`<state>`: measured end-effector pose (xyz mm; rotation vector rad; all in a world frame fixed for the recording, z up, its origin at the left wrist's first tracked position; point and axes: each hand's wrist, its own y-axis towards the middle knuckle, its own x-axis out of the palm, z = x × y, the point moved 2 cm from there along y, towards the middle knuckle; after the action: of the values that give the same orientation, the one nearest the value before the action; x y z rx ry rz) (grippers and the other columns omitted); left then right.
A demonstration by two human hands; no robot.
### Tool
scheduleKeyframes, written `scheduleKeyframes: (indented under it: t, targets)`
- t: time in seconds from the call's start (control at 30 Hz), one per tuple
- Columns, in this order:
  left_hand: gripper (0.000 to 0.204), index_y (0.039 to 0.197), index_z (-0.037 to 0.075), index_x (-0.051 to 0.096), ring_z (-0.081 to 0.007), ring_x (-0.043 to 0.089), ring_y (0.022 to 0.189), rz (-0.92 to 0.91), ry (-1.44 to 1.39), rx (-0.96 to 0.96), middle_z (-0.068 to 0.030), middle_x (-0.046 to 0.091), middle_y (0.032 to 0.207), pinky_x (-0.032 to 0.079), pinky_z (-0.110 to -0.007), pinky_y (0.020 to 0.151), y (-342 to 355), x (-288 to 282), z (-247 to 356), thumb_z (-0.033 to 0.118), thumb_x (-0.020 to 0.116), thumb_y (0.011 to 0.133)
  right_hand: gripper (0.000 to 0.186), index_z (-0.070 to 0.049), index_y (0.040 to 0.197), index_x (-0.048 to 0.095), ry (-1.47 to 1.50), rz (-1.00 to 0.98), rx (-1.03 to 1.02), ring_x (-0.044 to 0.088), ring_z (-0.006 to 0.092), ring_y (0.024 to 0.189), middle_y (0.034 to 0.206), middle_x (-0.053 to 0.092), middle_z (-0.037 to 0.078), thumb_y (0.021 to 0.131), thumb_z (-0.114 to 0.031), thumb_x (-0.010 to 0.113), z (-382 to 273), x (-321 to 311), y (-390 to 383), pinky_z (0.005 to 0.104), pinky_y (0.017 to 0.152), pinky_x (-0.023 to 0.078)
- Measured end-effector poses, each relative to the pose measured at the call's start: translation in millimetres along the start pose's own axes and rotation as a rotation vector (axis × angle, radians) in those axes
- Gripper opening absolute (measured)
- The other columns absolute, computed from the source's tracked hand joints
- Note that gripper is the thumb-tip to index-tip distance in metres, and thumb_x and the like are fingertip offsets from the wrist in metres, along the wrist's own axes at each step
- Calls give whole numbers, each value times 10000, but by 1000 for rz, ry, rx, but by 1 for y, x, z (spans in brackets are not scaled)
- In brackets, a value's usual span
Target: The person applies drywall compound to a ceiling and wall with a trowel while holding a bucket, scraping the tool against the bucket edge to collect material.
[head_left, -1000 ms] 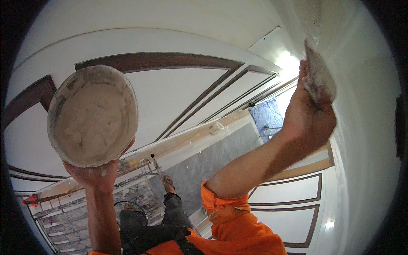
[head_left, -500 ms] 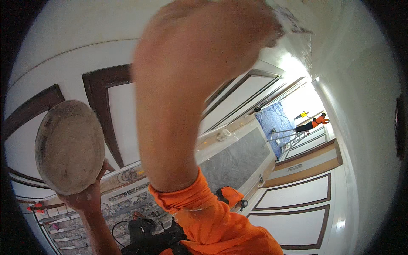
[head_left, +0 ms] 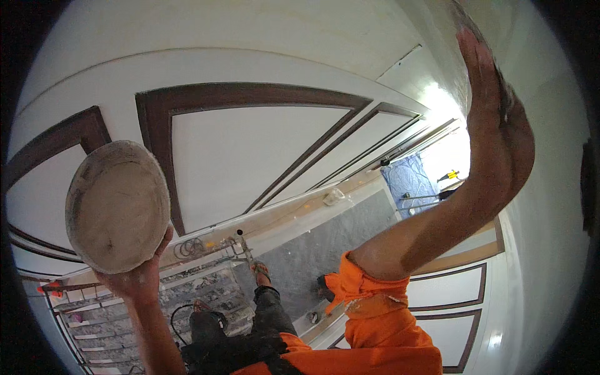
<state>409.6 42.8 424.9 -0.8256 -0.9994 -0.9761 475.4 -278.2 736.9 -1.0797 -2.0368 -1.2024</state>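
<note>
My left hand (head_left: 134, 284) holds up a round, shallow pan (head_left: 119, 206) from beneath, fingers and thumb around its near rim. A smooth beige-grey layer of plaster-like material covers the inside of the pan. Raised at the upper right, my right hand (head_left: 490, 81) is against the pale wall surface (head_left: 544, 125). Its fingers lie along a thin, flat tool (head_left: 502, 94) with a dark edge, seen almost edge-on. Most of that tool is hidden by the hand, so its exact kind is unclear.
White panels with dark brown frames (head_left: 187, 95) line the wall on the left. Below are metal slats (head_left: 100, 337), a grey floor (head_left: 312, 250) and my sandalled foot (head_left: 261, 270). A blue sheet (head_left: 406, 178) and yellow object (head_left: 449, 175) lie farther off.
My right hand has swept from the upper middle to the right, uncovering the wall panels; my forearm now hides most of the distant person. The pan has shifted slightly right.
</note>
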Motion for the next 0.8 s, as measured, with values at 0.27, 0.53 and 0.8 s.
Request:
scheduleKeyframes:
  t: [0.27, 0.53, 0.8]
  targets:
    - [829, 1389, 198, 198, -416, 238, 1285, 105, 243, 93, -174, 173, 1419, 328, -706, 926, -9, -15, 4, 524, 569, 724, 568, 84, 1349, 206, -717, 351, -821, 358, 390, 1227, 1355, 306, 270, 830, 39, 433, 22, -70, 26, 522, 1020, 331]
    - [958, 1384, 157, 218, -373, 324, 1263, 152, 1300, 723, -156, 253, 1404, 418, -618, 917, -9, -82, 57, 406, 755, 631, 602, 28, 1364, 195, -1585, 520, -1271, 370, 319, 1191, 1331, 323, 205, 826, 21, 465, 131, -50, 97, 455, 1002, 329]
    - [1102, 1336, 34, 291, -286, 424, 1190, 374, 1728, 831, -140, 410, 1320, 384, -392, 1022, -13, -90, 70, 271, 908, 454, 640, -28, 1380, 184, -1237, 302, -1166, 381, 249, 1155, 1308, 340, 141, 822, 3, 496, 245, -56, 81, 388, 983, 327]
